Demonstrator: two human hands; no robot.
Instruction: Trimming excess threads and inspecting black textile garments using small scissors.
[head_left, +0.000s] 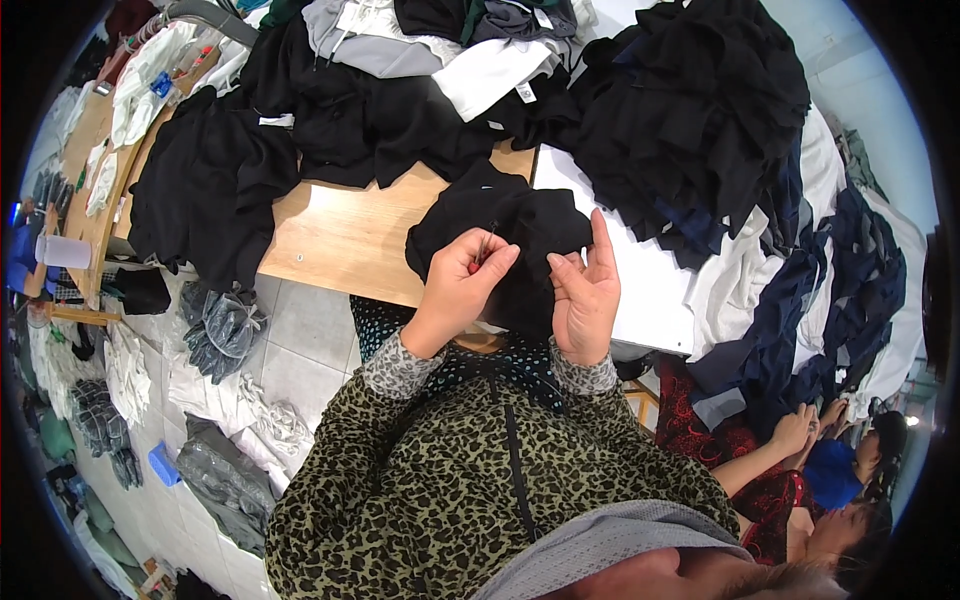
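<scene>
A black garment [520, 225] lies bunched over the near table edge, in front of my body. My left hand [452, 288] is closed over its left part, with thumb and forefinger pinched on a small red-handled tool [474, 267]. A thin dark tip points up from it, like thread snips; most of it is hidden in the fingers. At the garment's right edge is my right hand [587, 300], palm up, the forefinger stretched away from me and the thumb apart from it. I see nothing gripped in that hand, though cloth lies against its left side.
Black garments [365, 115] heap along the far side of the wooden table [340, 240]. A tall black pile [690, 110] stands right, on a white tabletop [650, 290]. Bagged clothes [222, 330] lie on the floor at left. Two people sit close on my lower right, one in a red-patterned garment [775, 510].
</scene>
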